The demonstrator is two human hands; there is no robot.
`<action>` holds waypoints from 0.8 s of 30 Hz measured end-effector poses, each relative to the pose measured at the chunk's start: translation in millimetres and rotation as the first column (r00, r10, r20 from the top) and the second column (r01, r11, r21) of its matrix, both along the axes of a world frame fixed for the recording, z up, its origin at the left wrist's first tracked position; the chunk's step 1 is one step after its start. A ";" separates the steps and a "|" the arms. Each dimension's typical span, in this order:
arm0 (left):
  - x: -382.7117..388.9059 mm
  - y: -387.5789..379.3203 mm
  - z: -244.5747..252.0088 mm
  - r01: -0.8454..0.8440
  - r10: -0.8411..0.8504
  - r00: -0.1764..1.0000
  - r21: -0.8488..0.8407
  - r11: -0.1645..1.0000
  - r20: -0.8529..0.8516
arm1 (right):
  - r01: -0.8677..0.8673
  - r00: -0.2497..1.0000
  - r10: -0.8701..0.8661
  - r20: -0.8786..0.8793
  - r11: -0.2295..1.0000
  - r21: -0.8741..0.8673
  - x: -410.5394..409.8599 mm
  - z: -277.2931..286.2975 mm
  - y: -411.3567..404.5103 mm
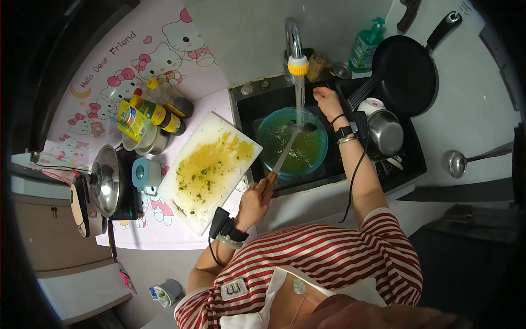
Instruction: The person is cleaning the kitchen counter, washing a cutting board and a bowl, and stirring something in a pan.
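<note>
My left hand (255, 203) grips the wooden handle of a long metal cooking utensil (286, 152). Its dark head lies under the stream from the faucet (296, 49), above a blue-rimmed basin (326, 142) of greenish, cloudy water. The basin sits in the black sink (248, 100). To the right of the stream, my right hand (328, 103) hovers over the sink with curled fingers; whether it holds anything is hidden. Left of the sink lies a white cutting board (240, 137), smeared with yellow liquid and green bits.
At the right, a black frying pan (404, 76), a steel pot (385, 133) and a white bowl (371, 105) crowd the sink's side. A green soap bottle (363, 49) stands behind. Sauce bottles (158, 113), a lidded pan (106, 181) and a blue-lidded container (146, 174) occupy the left counter.
</note>
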State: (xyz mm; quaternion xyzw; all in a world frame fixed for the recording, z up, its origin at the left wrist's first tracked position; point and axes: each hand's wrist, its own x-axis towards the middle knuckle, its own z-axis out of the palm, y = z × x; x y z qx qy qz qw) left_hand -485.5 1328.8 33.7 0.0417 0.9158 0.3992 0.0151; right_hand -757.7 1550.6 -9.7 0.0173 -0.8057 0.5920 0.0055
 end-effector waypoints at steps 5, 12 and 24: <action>2.6 -3.1 6.3 -0.032 0.034 0.998 0.036 0.999 -0.046 | -0.041 0.999 0.042 -0.022 0.998 0.046 -23.3 4.4 -2.4; -25.4 3.7 -0.2 -0.064 0.065 0.994 0.013 0.998 -0.089 | -0.139 0.987 0.151 0.053 0.973 -0.182 -41.7 24.4 -15.3; -49.3 16.1 28.0 0.147 -0.145 0.989 0.093 0.985 -0.028 | -0.103 0.908 0.137 -0.396 0.989 0.107 -151.9 -84.4 73.8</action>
